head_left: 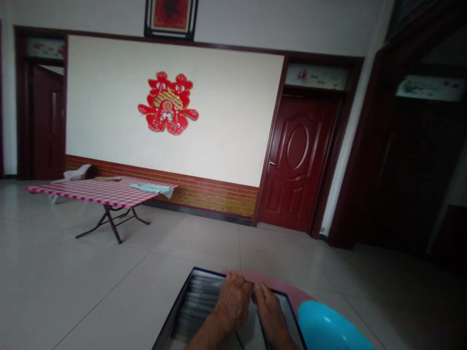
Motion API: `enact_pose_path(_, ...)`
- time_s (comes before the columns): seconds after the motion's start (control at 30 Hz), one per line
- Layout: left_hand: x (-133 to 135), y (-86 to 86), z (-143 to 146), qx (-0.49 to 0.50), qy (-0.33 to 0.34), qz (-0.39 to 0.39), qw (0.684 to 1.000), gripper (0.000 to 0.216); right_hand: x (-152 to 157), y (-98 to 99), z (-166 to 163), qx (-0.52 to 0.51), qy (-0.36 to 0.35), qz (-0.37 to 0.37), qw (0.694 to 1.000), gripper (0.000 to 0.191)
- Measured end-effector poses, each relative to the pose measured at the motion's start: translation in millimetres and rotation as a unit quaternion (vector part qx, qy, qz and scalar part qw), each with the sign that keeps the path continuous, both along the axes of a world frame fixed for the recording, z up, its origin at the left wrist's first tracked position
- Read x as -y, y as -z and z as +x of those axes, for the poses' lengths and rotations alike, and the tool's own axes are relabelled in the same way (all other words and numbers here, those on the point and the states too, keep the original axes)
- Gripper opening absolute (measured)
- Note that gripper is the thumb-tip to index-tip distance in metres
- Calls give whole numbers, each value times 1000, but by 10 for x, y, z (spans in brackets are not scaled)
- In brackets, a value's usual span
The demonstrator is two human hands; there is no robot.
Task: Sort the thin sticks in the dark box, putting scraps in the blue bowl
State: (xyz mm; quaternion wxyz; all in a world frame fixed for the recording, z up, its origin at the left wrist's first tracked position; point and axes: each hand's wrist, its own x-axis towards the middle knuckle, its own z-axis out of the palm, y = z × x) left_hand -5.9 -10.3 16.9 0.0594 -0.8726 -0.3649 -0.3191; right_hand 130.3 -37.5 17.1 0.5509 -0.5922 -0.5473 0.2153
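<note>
Tray (209, 271) of dark strips (195, 304), bottom centre: your left hand (233, 302) and right hand (270, 310) curl at its upper rim. What your fingers (236, 280) grasp, I cannot tell.

Two hands (233, 300) (270, 311), one tray (288, 313), one basin (328, 326), one checkered table (109, 192), one wall ornament (168, 108); dark strips (196, 304) uncountable, blurred.

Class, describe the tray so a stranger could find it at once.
Below the red oval-panelled door is a rounded pink surface. In front of it, the left hand and right hand are over a dark-rimmed tray. Unlike the rounded blue basin beside it, it is straight-sided and holds dark strips.
</note>
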Motion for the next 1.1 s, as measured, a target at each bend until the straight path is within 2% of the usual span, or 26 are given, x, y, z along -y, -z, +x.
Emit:
enact_pose_path(0.17,-2,1,-15,-2,0,-11,1000,17,-13,22,-19,2,-4,-22,1000,62)
enact_pose_path(0.3,-4,-11,-30,15,-5,-24,1000,19,-37,31,-5,-43,-22,-22,999,51)
enact_pose_path(0.47,-2,-7,-41,21,-7,-32,999,19,-4,10,-1,-1,-43,0,999,41)
enact_pose_path(0.63,-3,57,-30,30,6,-17,999,15,2,28,-16,26,-6,-15,1000,52)
enact_pose_path(0.77,-19,102,-26,23,-9,-4,1000,15,-21,44,-28,31,3,-24,999,60)
enact_pose_path(0.97,-17,73,-54,20,-21,-17,999,18,-7,27,-34,3,-12,5,1000,43)
enact_pose_path(1.1,2,60,-56,24,-8,-25,999,19,-9,52,-36,33,-13,1,999,46)
